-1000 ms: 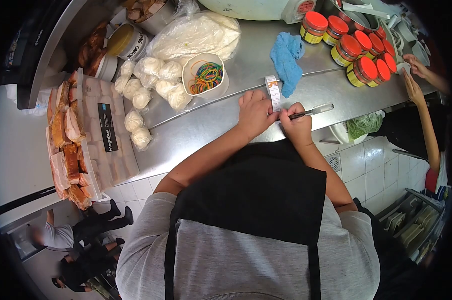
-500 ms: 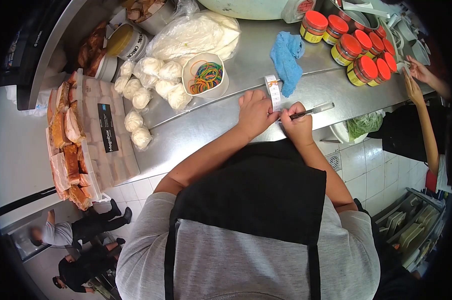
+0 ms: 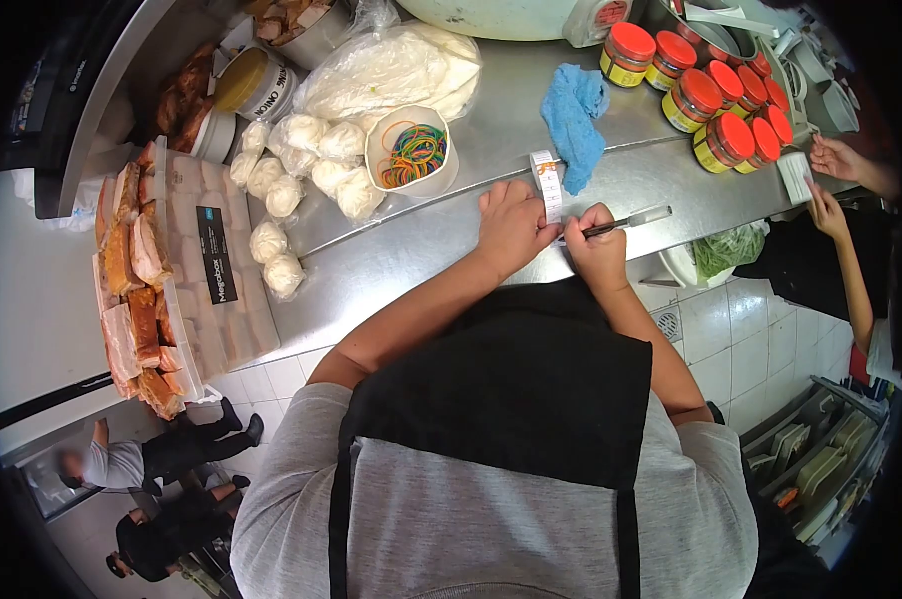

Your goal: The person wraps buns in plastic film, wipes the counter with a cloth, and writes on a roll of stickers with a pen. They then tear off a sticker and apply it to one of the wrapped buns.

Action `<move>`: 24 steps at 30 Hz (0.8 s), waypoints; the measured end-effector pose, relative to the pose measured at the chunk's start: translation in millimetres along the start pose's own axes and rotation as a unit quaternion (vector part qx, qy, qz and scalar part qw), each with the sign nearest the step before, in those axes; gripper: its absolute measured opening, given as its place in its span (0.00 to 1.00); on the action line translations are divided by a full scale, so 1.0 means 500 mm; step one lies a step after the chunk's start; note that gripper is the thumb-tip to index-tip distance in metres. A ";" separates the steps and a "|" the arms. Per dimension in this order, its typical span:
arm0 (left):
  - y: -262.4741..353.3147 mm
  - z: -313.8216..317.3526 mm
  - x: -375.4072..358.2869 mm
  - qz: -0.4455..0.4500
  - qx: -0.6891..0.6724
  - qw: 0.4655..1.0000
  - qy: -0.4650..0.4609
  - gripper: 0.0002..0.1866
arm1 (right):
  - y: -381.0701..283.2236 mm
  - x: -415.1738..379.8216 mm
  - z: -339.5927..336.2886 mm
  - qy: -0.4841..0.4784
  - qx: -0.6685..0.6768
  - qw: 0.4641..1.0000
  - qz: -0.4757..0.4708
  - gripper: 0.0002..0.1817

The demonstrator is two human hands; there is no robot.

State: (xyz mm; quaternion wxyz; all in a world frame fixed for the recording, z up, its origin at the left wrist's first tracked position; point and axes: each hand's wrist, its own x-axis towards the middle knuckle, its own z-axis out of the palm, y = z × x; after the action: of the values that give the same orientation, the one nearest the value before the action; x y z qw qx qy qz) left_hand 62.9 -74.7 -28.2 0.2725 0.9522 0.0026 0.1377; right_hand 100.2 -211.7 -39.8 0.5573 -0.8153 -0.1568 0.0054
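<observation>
My right hand [image 3: 598, 255] is closed round a dark pen [image 3: 618, 222] with a clear cap on its rear end. The pen's writing tip is hidden by my fingers, close to the lower end of a white strip of printed labels [image 3: 548, 188]. My left hand [image 3: 514, 228] rests on the steel counter with curled fingers, its thumb holding down the strip's lower end. The strip's far end curls up off the counter. Just beyond it lies a crumpled blue cloth [image 3: 574, 125].
Red-lidded jars [image 3: 725, 140] stand at the back right, near a co-worker's hands [image 3: 832, 190] with a white pad-like item [image 3: 795, 177]. A tub of rubber bands [image 3: 409, 155], bagged white balls [image 3: 283, 195] and a Megabox container [image 3: 196, 250] sit to the left. Greens [image 3: 727, 252] are below the counter edge.
My hands stay almost in place; the pen has shifted very slightly. At the right, the co-worker's hands have moved apart, and the white item shows more fully.
</observation>
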 end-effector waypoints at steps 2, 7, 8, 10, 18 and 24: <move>0.002 -0.001 0.000 -0.005 -0.002 1.000 -0.002 0.09 | 0.000 -0.001 0.000 -0.005 -0.003 1.000 0.001 0.13; 0.002 -0.001 -0.001 -0.002 -0.001 1.000 0.003 0.09 | 0.000 -0.001 0.002 0.000 -0.011 1.000 -0.001 0.13; 0.002 -0.001 0.000 -0.002 -0.001 1.000 0.003 0.09 | 0.000 -0.001 0.002 0.002 -0.010 1.000 -0.004 0.13; 0.002 0.000 0.000 -0.003 0.000 1.000 0.001 0.09 | 0.001 0.000 0.003 0.006 -0.006 1.000 -0.011 0.13; 0.004 -0.002 0.000 -0.006 0.005 1.000 -0.003 0.09 | -0.006 0.001 -0.003 0.002 -0.009 1.000 0.001 0.13; 0.003 -0.002 0.001 -0.006 0.007 1.000 -0.005 0.09 | -0.002 0.002 0.001 0.009 -0.017 1.000 -0.014 0.12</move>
State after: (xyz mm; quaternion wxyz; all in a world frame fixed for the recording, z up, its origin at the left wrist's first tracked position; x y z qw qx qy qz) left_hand 62.8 -75.6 -26.5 0.2671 0.9546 0.0077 0.1313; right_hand 100.7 -210.8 -38.9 0.5445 -0.8226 -0.1634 -0.0130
